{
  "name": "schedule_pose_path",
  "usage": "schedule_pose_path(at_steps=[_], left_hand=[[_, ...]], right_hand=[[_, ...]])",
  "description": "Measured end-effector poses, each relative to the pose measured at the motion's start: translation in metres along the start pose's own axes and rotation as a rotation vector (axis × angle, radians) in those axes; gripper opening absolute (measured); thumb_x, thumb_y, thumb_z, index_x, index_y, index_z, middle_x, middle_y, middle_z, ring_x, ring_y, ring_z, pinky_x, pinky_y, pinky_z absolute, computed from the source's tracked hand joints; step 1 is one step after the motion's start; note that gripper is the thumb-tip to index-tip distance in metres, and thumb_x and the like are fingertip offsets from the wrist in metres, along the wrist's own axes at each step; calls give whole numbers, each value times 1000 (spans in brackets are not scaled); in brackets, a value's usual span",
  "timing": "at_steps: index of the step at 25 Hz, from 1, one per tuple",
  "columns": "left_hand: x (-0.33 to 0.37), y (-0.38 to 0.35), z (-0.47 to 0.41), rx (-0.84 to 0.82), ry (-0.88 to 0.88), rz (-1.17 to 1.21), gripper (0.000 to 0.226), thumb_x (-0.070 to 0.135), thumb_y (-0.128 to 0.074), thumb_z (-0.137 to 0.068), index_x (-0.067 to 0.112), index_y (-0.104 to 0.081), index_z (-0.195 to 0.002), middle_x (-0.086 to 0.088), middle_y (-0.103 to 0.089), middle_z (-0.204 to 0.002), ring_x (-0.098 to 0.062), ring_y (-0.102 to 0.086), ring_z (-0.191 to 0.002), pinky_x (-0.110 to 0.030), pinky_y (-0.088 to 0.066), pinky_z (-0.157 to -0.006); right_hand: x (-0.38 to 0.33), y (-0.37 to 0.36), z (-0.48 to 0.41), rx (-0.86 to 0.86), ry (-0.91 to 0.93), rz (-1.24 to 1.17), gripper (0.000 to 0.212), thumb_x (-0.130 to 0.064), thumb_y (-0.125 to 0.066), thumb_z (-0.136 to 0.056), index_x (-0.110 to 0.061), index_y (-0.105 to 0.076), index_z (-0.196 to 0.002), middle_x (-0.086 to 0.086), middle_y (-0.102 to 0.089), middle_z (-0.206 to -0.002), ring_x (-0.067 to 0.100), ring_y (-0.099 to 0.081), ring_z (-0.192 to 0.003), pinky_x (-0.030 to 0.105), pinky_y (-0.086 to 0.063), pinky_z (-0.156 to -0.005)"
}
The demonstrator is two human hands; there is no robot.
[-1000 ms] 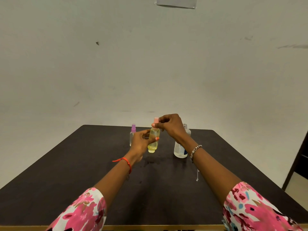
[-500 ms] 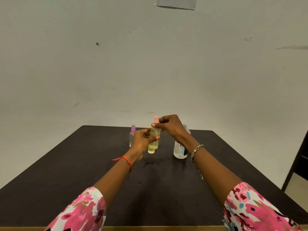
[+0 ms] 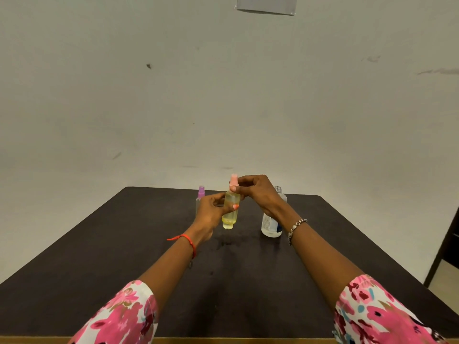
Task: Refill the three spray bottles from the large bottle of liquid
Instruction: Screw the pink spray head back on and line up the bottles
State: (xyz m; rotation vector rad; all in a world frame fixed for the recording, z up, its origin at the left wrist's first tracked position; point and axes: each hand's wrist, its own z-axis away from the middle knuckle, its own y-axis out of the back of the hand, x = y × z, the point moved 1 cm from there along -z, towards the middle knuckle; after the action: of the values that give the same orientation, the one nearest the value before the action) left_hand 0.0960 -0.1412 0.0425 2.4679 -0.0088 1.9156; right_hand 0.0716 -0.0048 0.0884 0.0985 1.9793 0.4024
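Observation:
A small spray bottle (image 3: 231,214) holding yellowish liquid is held upright above the dark table (image 3: 111,244). My left hand (image 3: 211,209) grips its body. My right hand (image 3: 255,192) pinches the neck just under its pink spray cap (image 3: 234,179). Behind my left hand stands a second spray bottle with a purple cap (image 3: 200,194), partly hidden. The large clear bottle (image 3: 270,224) with a blue-and-white label stands uncapped on the table behind my right wrist. A third spray bottle is not visible.
A pale wall rises right behind the table's far edge. A dark piece of furniture (image 3: 447,244) stands off the table's right side. Small wet spots (image 3: 223,244) mark the table under the held bottle.
The held bottle has risen slightly, and my right fingers have shifted a little around the pink cap. The other bottles have not moved.

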Motion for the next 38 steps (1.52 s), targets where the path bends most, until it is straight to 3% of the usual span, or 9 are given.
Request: schedule_pose_path(at_steps=[5, 8, 13, 18, 23, 29, 33, 38], left_hand=[[-1, -2, -1, 13, 9, -3, 43, 4, -70, -75, 2, -60, -117, -17, -65, -115, -28, -62, -108, -40, -50, -94], [0, -5, -1, 17, 6, -4, 42, 5, -70, -76, 1, -59, -117, -17, -65, -114, -28, -61, -108, -36, -50, -92], [0, 0, -2, 13, 14, 12, 39, 7, -70, -77, 4, -61, -115, -15, -65, -114, -28, -61, -108, -40, -48, -96], [0, 3, 0, 3, -8, -10, 37, 4, -70, -76, 4, -62, -113, -15, -66, -111, -25, -63, -103, -30, -51, -86], [-2, 3, 4, 32, -7, -10, 36, 3, -69, -76, 1, -62, -112, -11, -66, -103, -18, -63, -91, -19, -50, -75], [-13, 12, 5, 101, 5, -27, 30, 4, -69, -76, 1, -65, -107, -17, -68, -106, -27, -64, -100, -40, -51, -92], [-20, 29, 6, 154, -10, -23, 35, 0, -68, -77, 1, -63, -111, -15, -67, -105, -26, -63, -101, -26, -52, -81], [-32, 54, 5, 179, 8, -15, 45, -9, -63, -76, -3, -57, -120, -18, -64, -115, -24, -61, -102, -18, -54, -73]], right_hand=[[4, -6, 2, 133, 2, -47, 28, -11, -78, -69, 0, -68, -93, 10, -67, -84, 13, -62, -69, 14, -49, -56], [10, -11, 0, 203, -8, 9, 31, -21, -81, -66, -5, -67, -89, 11, -68, -86, 23, -66, -79, 29, -55, -69], [10, -8, -3, 56, 2, 8, 34, -16, -71, -77, -2, -64, -107, 12, -67, -100, 18, -61, -84, 21, -46, -66], [9, -10, -1, 93, -41, -57, 31, -12, -75, -72, 1, -68, -99, 8, -67, -85, 12, -57, -66, 16, -44, -57], [10, -21, -2, 176, -82, -24, 37, -16, -80, -67, 2, -69, -97, 16, -69, -96, 15, -61, -71, 21, -45, -61], [11, -43, 1, 299, -102, 37, 31, -22, -82, -64, -1, -70, -84, 7, -69, -81, 16, -64, -69, 17, -46, -55], [20, -60, 2, 145, -103, 16, 38, -19, -80, -68, -1, -67, -99, 6, -67, -89, 13, -62, -75, 12, -46, -57], [44, -91, -3, 99, -143, -24, 43, -13, -78, -69, -3, -65, -109, 13, -69, -103, 20, -66, -87, 21, -55, -66]])
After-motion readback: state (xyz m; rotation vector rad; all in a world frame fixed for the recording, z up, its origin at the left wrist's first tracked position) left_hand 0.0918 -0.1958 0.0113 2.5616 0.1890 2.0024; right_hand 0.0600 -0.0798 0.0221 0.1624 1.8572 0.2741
